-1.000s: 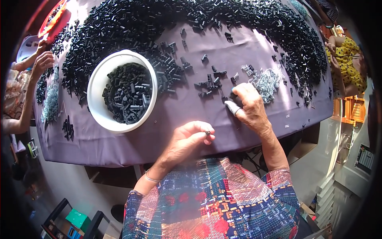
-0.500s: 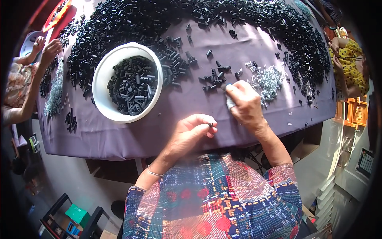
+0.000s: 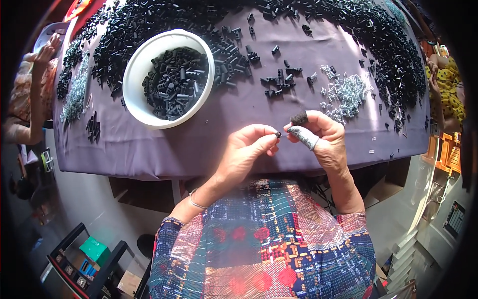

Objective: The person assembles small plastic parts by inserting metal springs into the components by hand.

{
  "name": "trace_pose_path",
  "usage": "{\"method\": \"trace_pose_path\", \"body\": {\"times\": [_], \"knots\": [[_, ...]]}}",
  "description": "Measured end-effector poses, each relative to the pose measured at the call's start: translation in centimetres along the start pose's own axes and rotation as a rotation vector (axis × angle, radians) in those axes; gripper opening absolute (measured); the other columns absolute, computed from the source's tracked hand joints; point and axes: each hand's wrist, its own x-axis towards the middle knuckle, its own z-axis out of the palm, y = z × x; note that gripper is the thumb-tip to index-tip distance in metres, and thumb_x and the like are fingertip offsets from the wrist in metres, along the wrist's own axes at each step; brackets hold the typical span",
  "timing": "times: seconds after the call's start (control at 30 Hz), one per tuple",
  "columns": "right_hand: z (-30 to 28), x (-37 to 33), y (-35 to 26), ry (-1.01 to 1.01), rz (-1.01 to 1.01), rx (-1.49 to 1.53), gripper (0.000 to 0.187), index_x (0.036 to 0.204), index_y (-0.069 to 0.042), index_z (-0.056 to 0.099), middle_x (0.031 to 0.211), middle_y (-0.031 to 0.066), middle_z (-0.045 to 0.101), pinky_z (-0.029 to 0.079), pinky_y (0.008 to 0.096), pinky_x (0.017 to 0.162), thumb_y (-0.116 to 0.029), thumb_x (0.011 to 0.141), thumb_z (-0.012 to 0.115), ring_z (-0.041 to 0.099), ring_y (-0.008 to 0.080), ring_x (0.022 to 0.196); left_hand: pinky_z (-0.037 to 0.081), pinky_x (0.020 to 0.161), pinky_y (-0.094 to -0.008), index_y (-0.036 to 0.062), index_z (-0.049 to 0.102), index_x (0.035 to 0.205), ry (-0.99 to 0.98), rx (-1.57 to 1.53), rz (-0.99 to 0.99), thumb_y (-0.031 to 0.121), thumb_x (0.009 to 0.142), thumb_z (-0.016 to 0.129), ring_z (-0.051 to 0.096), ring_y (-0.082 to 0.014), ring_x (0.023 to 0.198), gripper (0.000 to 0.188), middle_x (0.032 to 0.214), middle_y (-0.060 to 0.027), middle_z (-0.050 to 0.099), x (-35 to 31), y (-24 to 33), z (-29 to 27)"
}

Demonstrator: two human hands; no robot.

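Note:
My left hand [image 3: 241,152] pinches a small black plastic part [image 3: 278,134] between thumb and forefinger, in front of my body over the table's near edge. Just to its right, my right hand [image 3: 329,142] is closed in a pinch, its thumb in a grey-white wrap and its forefinger in a dark one. A small dark tip shows at those fingertips, too little to name. The two hands' fingertips are a short gap apart. Beyond my right hand lie a few black tubular parts [image 3: 282,82] and a pile of small clear, shiny pieces [image 3: 348,94].
A white tub [image 3: 130,92] of black tubular parts stands on the purple tablecloth [image 3: 234,112] to the left. A large heap of black parts [image 3: 119,45] curves across the back. Other people sit at the left and right, one's hands [image 3: 47,50] over the table.
My right hand has come back from the black parts toward my left hand, its fingertips now close to the held part. The whole view has shifted slightly.

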Motion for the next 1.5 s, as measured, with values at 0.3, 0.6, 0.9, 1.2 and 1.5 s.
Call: {"method": "trace_pose_path", "body": {"times": [0.3, 0.6, 0.9, 1.2, 1.5], "knots": [[0.6, -1.2, 0.2, 0.057, -0.135, -0.016, 0.021, 0.101, 0.001, 0.066, 0.089, 0.0014, 0.066, 0.048, 0.0211, 0.075, 0.005, 0.08, 0.067, 0.059, 0.0069, 0.083, 0.049, 0.071, -0.0244, -0.0003, 0.063, 0.102, 0.036, 0.101, 0.068, 0.009, 0.089, 0.063, 0.06, -0.0102, 0.076, 0.016, 0.09, -0.0042, 0.066, -0.1, 0.2, 0.7], [1.7, -1.4, 1.4, 0.167, -0.213, -0.085, 0.02, 0.098, 0.001, 0.065, 0.087, 0.0026, 0.066, 0.049, 0.0218, 0.073, 0.004, 0.078, 0.069, 0.061, 0.0084, 0.082, 0.05, 0.071, -0.0241, -0.0001, 0.063, 0.103, 0.083, 0.134, 0.077, 0.01, 0.09, 0.064, 0.06, -0.0099, 0.075, 0.017, 0.091, -0.0045, 0.067, -0.1, 0.1, 0.9], [1.9, -1.2, 2.1, 0.176, -0.244, -0.156, 0.02, 0.096, 0.001, 0.065, 0.086, 0.0042, 0.067, 0.049, 0.0228, 0.072, 0.004, 0.076, 0.07, 0.062, 0.0093, 0.079, 0.049, 0.07, -0.0229, -0.0018, 0.062, 0.101, 0.113, 0.167, 0.082, 0.012, 0.091, 0.062, 0.06, -0.0088, 0.076, 0.017, 0.088, -0.0035, 0.065, -0.2, 0.1, 1.1], [1.8, -1.1, 2.8, 0.154, -0.344, -0.272, 0.016, 0.101, 0.003, 0.062, 0.088, 0.006, 0.067, 0.053, 0.0236, 0.075, 0.004, 0.085, 0.064, 0.064, 0.0103, 0.079, 0.048, 0.069, -0.0222, -0.0018, 0.061, 0.102, 0.153, 0.217, 0.115, 0.01, 0.091, 0.061, 0.057, -0.008, 0.074, 0.016, 0.088, -0.0032, 0.064, -0.1, -0.1, 1.6], [2.9, -1.2, 3.4, 0.258, -0.288, -0.08, 0.019, 0.095, 0.002, 0.064, 0.087, 0.0042, 0.066, 0.049, 0.0221, 0.07, 0.007, 0.077, 0.068, 0.06, 0.0085, 0.078, 0.047, 0.068, -0.0205, -0.0011, 0.06, 0.103, 0.184, 0.211, 0.16, 0.009, 0.092, 0.06, 0.057, -0.0073, 0.074, 0.016, 0.088, -0.0029, 0.065, 0.0, -0.7, 1.9]]}}
